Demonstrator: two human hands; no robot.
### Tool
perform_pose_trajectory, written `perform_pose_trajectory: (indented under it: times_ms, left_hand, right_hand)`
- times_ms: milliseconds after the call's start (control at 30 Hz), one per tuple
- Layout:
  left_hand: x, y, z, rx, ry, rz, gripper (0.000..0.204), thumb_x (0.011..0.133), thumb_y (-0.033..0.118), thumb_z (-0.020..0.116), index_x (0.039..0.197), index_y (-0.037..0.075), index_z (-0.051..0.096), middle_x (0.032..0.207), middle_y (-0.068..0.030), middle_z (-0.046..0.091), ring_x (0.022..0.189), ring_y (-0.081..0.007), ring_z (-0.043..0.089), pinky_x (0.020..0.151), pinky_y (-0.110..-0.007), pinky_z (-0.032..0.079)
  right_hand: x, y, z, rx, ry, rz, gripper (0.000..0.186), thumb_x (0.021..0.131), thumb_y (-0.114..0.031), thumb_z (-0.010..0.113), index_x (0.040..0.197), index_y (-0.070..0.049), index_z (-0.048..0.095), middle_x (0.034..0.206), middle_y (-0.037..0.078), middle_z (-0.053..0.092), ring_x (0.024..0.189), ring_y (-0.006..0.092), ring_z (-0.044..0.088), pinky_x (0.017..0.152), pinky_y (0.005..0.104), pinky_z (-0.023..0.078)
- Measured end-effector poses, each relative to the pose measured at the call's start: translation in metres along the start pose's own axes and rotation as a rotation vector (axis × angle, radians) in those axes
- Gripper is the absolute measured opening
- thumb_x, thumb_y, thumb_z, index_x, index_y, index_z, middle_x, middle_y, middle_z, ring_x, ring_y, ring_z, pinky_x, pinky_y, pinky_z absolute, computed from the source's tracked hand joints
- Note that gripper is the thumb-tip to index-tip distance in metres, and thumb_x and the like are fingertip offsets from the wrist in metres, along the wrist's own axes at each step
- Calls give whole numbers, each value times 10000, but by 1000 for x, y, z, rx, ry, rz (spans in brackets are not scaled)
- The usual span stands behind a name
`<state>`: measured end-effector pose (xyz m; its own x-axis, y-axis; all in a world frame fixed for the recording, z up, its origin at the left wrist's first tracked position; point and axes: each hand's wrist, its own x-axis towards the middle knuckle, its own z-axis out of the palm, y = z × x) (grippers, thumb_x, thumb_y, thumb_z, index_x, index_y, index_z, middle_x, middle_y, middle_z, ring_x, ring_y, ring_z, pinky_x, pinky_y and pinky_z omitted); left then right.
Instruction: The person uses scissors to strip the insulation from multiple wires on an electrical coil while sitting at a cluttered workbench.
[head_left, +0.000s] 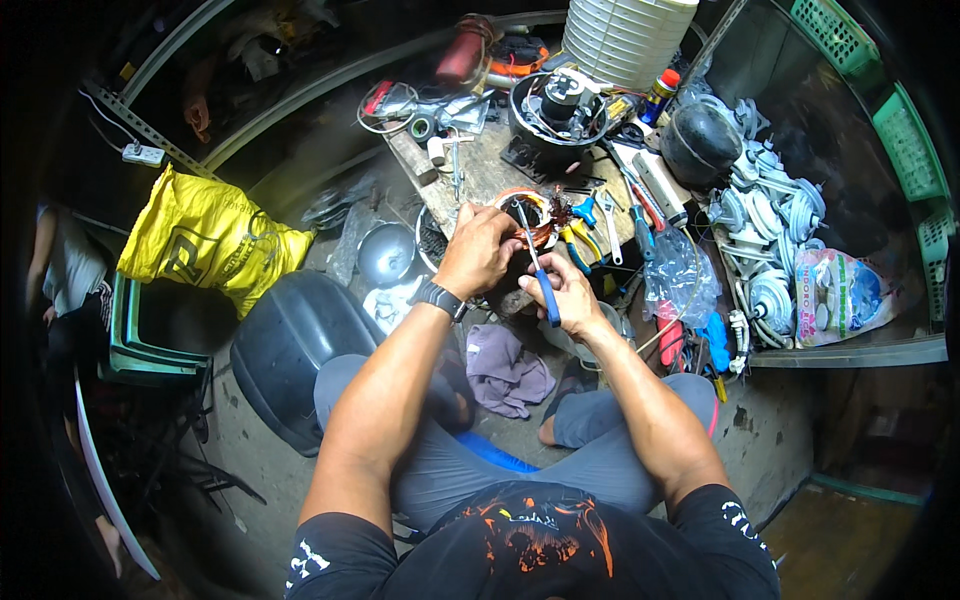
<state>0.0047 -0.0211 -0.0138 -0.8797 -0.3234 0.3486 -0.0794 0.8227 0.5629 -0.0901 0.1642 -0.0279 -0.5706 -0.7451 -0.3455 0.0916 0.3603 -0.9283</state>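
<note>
Blue-handled tool (547, 292), yellow lettered sack (190, 240)

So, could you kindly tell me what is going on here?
The person's right hand holds a blue-handled screwdriver, its shaft pointing across a copper-wound ring. The left hand is at the ring's near left side, its exact grip hidden. Yellow-and-black pliers and a wrench lie to the right; a black motor housing sits beyond.

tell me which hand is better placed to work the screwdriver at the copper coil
Probably the right hand: it grips the blue-handled screwdriver, whose shaft reaches toward the copper coil. The left hand is at the coil's left side, seemingly steadying it.
</note>
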Motion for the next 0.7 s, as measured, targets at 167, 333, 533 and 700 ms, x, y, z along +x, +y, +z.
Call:
perform_pose_trajectory:
  times_ms: [167,333,533,700]
  left_hand:
    - [1,1,1,-46,12,-51,125,876,116,767,945,40,696,1016,-141,669,1075,-353,572,990,-442,459]
    - [-8,-22,4,-249,137,-85,105,867,14,746,936,17,667,1055,-149,632,1072,-358,622,968,-430,505]
    - [-3,-8,0,-201,107,-21,107,895,-22,699,958,-28,612,1183,-215,557,1110,-380,616,951,-436,526]
    - [-6,-14,-5,-217,88,18,120,909,1,709,967,-10,604,1214,-208,534,1153,-378,588,994,-433,502]
  right_hand:
    - [0,-21,-9,149,0,-75,374,942,-226,818,1198,-34,624,752,-26,641,600,56,571,505,238,493]
    - [0,-17,-29,-334,416,-450,725,813,-463,919,1263,-37,543,882,94,696,726,217,693,678,372,563]
    - [40,-16,-7,-626,672,-647,975,665,-536,963,1335,-5,492,1140,246,642,1081,450,655,928,521,522]
    - [36,-26,-10,-742,623,-702,735,772,-354,900,1331,-45,536,1068,231,692,955,449,704,812,511,568]
